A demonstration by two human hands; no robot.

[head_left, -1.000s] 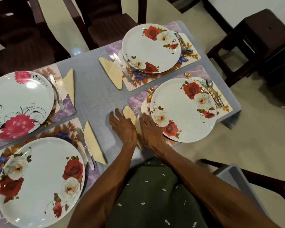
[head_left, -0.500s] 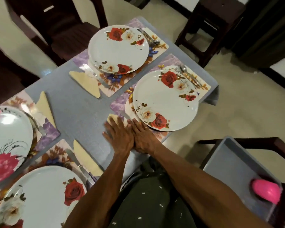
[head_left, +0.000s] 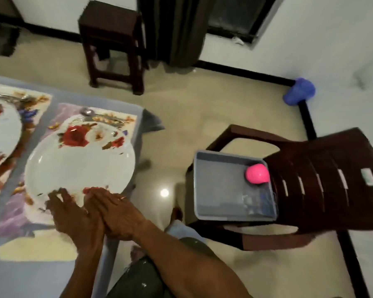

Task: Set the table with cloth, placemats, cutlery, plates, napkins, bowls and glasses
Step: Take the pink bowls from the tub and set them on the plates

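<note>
A white plate with red roses (head_left: 80, 160) sits on a purple floral placemat (head_left: 11, 218) over the grey-blue tablecloth (head_left: 19, 280). A spoon and fork (head_left: 91, 114) lie along the plate's far side. A cream napkin (head_left: 37, 248) lies flat just left of my wrists. My left hand (head_left: 73, 216) and my right hand (head_left: 116, 211) rest side by side, palms down, fingertips at the plate's near rim, holding nothing. A second rose plate (head_left: 0, 134) is cut off at the left edge.
To the right, a brown plastic chair (head_left: 323, 179) carries a grey tray (head_left: 218, 186) with a pink rounded object (head_left: 256, 175) and blurred clear items (head_left: 256, 201). A dark wooden stool (head_left: 114, 44) stands beyond the table corner. A blue object (head_left: 299, 91) sits by the wall.
The view has swung right, off the left-hand place settings and onto the chair with the tray. My hands have slid from the napkin toward the plate's near rim.
</note>
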